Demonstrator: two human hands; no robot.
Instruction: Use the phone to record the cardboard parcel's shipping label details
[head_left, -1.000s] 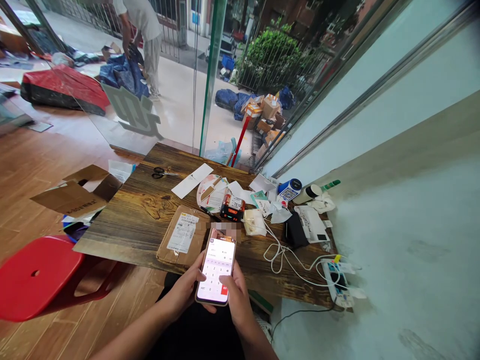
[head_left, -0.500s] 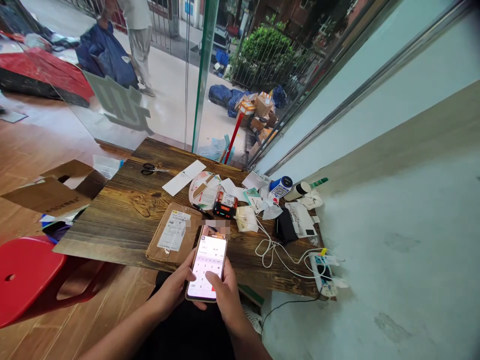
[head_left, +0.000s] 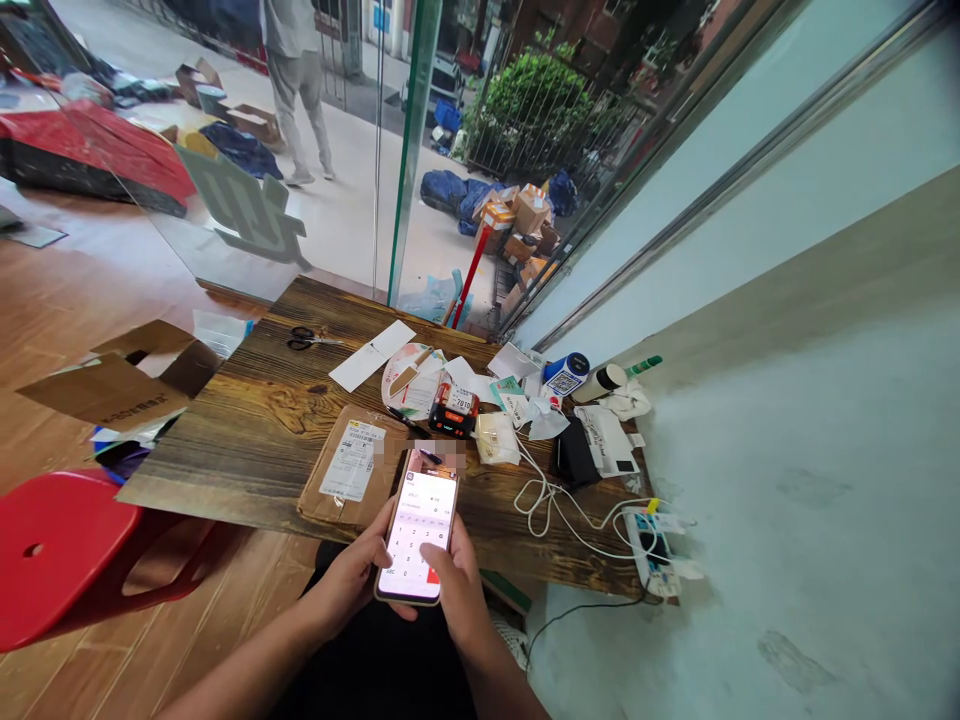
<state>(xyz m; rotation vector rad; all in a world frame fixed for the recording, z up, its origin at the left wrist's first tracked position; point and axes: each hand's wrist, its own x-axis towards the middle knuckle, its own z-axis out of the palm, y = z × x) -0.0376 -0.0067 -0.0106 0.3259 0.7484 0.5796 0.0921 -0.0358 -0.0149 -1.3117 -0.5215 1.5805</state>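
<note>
Holding the phone (head_left: 412, 512) in both hands, you have it just past the near edge of the table (head_left: 247, 440), tilted so its screen faces up toward you. Your left hand (head_left: 361, 562) has its fingers curled around the phone's left side, the thumb over the left of the number keypad (head_left: 409, 546). Your right hand (head_left: 459, 578) grips the other side, and its thumb hangs over the keypad's right part, close to the red key (head_left: 433, 574); whether either thumb is pressing, you cannot tell from this view

As far as can be judged, you are partway through the keypad entry: the number pad is up and both thumbs are placed for it, but the lines above are too small to read, and a blurred patch covers the top, so how much is filled in stays unclear. Nothing visible shows the entry confirmed, so that is probably left to do

The labelled parcel (head_left: 315, 500) lies flat and looks closed, just left of the phone. The black and orange device (head_left: 451, 420) stands beyond them, its label in place. At the far left of the table the scissors (head_left: 301, 340) lie untouched, well apart from your hands
</note>
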